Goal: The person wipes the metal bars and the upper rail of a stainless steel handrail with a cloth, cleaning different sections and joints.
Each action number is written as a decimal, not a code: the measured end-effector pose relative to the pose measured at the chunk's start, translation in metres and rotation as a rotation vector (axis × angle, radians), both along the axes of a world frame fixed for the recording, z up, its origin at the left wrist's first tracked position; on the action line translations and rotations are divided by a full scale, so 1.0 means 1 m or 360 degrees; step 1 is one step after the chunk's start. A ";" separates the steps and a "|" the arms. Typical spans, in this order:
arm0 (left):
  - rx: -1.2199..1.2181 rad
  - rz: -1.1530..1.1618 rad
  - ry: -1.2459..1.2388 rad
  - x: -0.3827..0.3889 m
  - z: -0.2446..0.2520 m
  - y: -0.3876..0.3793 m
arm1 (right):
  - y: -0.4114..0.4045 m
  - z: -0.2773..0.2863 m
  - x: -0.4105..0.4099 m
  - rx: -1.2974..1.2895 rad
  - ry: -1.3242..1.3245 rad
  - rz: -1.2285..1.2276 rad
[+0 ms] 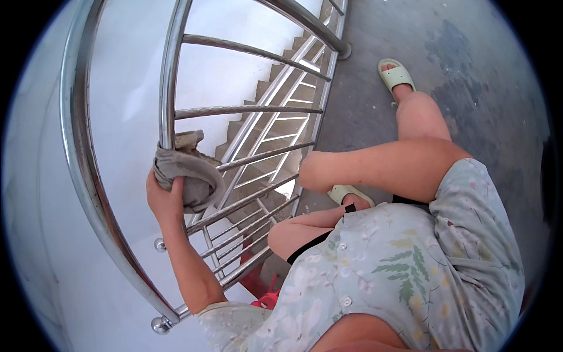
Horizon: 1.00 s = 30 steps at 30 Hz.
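Note:
My left hand [163, 200] grips a grey cloth [189, 174], thumb on the near side. The cloth is folded around an upright stainless steel post [168, 88] of the stair railing. A tan, worn flap of material [189, 140] shows just beyond the cloth, against the same post. My right forearm [378, 163] lies across my bent leg. At its end, by the lower rail, appears my right hand [313, 171]; its fingers are hidden, and whether it holds anything does not show.
A thick curved steel handrail [77, 132] runs along the left. Twisted crossbars [248, 111] join the post to a lower rail [327, 90]. Beyond the bars are concrete stairs [246, 110] and a white wall [224, 17]. A red object [268, 300] is partly hidden below. My slippered foot [389, 68] stands on the concrete floor [365, 114].

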<state>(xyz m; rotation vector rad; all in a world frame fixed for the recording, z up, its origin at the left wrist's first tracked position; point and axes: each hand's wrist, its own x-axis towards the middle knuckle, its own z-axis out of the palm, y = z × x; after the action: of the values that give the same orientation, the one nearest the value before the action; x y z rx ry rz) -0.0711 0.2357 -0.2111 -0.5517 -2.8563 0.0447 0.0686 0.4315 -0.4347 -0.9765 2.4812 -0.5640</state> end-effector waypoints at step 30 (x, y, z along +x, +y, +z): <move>0.0004 -0.0200 0.0078 -0.083 0.008 0.188 | 0.141 0.108 0.058 -0.0782 0.0247 -0.1061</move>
<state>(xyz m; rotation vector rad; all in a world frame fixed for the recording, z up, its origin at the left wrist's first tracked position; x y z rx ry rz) -0.1541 0.4235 -0.2033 -0.7178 -2.7674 0.0329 0.1271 0.5724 -0.3267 -0.3080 2.8578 -1.3994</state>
